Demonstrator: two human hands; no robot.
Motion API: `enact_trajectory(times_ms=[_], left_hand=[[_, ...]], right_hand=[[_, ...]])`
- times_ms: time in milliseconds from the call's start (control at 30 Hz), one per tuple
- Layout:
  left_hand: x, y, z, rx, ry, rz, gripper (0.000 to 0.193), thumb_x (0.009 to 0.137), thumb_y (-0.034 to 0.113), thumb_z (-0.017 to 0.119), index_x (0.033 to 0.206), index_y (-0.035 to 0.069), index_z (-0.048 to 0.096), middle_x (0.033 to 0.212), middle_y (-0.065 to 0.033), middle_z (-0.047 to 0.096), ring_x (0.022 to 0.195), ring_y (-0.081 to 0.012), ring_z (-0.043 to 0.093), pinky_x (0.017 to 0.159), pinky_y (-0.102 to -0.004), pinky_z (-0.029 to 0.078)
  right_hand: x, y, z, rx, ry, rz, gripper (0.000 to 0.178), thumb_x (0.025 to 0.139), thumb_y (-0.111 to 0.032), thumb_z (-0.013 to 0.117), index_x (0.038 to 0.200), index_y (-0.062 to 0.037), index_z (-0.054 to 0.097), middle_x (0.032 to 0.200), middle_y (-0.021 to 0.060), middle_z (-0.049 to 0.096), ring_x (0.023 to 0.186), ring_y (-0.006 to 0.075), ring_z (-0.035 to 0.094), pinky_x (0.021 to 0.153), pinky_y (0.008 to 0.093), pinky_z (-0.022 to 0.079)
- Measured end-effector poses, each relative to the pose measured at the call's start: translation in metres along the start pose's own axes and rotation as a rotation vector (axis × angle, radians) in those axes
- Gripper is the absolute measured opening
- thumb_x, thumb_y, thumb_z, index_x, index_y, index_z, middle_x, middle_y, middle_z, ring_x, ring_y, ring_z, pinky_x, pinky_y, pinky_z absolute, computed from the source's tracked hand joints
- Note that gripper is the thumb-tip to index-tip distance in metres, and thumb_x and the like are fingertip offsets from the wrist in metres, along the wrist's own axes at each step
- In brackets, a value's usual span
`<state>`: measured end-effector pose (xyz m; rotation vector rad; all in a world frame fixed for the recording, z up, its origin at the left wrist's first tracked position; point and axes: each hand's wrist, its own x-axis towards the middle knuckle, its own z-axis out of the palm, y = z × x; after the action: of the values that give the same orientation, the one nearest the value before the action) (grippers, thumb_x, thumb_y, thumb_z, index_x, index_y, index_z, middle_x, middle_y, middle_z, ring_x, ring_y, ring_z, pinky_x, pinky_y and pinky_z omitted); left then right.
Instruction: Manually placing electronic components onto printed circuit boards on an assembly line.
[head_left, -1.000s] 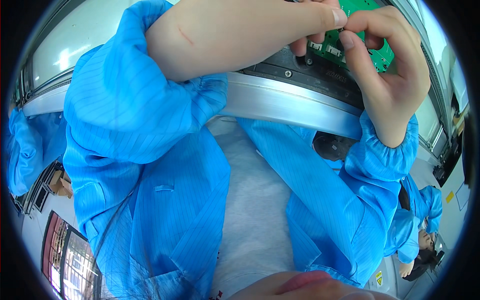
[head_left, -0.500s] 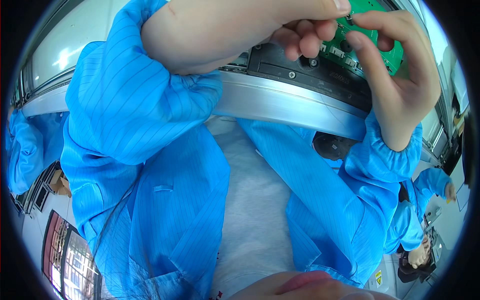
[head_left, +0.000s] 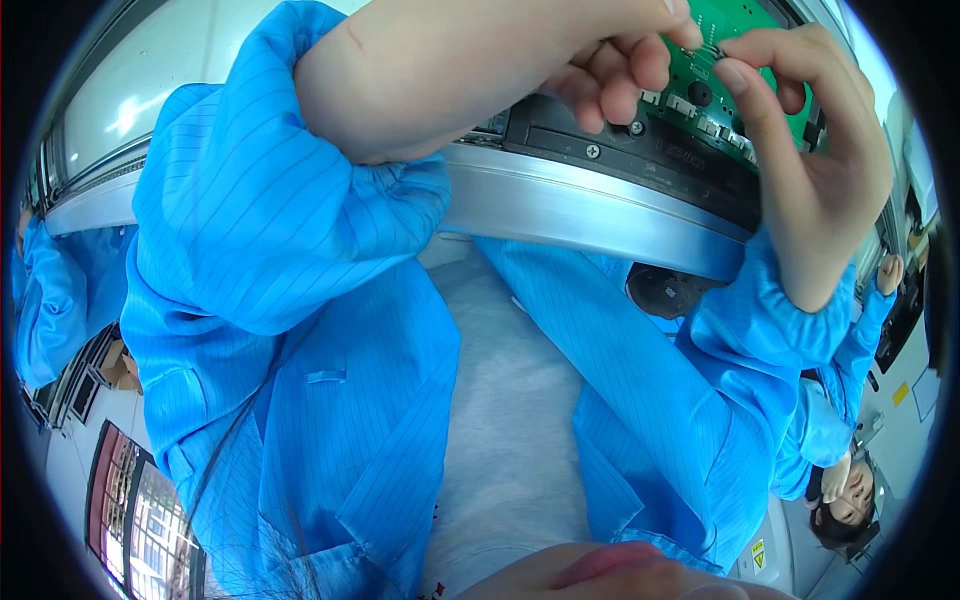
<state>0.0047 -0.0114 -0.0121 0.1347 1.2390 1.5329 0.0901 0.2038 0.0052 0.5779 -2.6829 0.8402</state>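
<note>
A green circuit board lies in a black carrier at the top of the view. Reaching over it from the left, my left hand has curled fingers, with thumb and index tips close to the board; what they hold, if anything, is hidden. My right hand comes from the right, thumb and index nearly together at a small dark electronic component just above or on the board. Below these fingertips the board carries a round black part and a row of white connectors.
A silver metal rail runs along the near side of the carrier. Screws stand in the carrier's edge. A pale surface extends to the left. Another person in a blue sleeve is at the far right; more blue clothing shows at far left.
My right thumb has come closer to the index finger around the small component. Both hands and the board have shifted slightly right in view. The person at the right has raised an arm.
</note>
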Motion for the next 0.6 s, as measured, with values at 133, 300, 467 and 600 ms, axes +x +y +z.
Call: enact_trajectory(times_ms=[133,300,467,600], left_hand=[[0.006,-0.002,-0.011,-0.252,-0.093,0.021,0.037,0.106,0.026,0.049,0.120,-0.007,0.058,0.086,-0.0083,0.062,0.069,-0.0166,0.061,0.062,-0.0292,0.049],[0.001,0.022,-0.005,-0.265,-0.050,-0.070,0.043,0.106,0.027,0.048,0.124,-0.012,0.055,0.086,-0.0091,0.062,0.070,-0.0176,0.060,0.062,-0.0305,0.049],[0.005,-0.009,-0.009,-0.054,-0.136,0.258,0.044,0.106,0.027,0.048,0.125,-0.012,0.055,0.086,-0.0096,0.062,0.070,-0.0179,0.060,0.062,-0.0305,0.049],[-0.003,-0.005,0.009,0.075,0.059,0.224,0.044,0.106,0.027,0.048,0.124,-0.012,0.055,0.086,-0.0099,0.062,0.069,-0.0180,0.060,0.062,-0.0305,0.049]], right_hand=[[-0.001,0.026,-0.019,-0.177,-0.290,0.139,0.010,0.091,-0.007,0.072,0.094,0.0009,0.066,0.081,0.0034,0.059,0.073,0.0128,0.045,0.067,0.0290,0.038],[-0.005,0.044,-0.014,-0.147,-0.423,0.160,0.010,0.090,-0.010,0.070,0.091,-0.0009,0.065,0.080,0.0054,0.058,0.071,0.0169,0.046,0.069,0.0312,0.039],[-0.005,0.039,-0.013,-0.235,-0.437,0.089,0.012,0.090,-0.013,0.070,0.090,-0.0020,0.064,0.080,0.0055,0.058,0.071,0.0196,0.046,0.072,0.0341,0.038],[-0.008,0.039,-0.012,-0.274,-0.431,0.055,0.013,0.090,-0.014,0.070,0.089,-0.0025,0.063,0.080,0.0060,0.057,0.071,0.0197,0.046,0.073,0.0347,0.038]])
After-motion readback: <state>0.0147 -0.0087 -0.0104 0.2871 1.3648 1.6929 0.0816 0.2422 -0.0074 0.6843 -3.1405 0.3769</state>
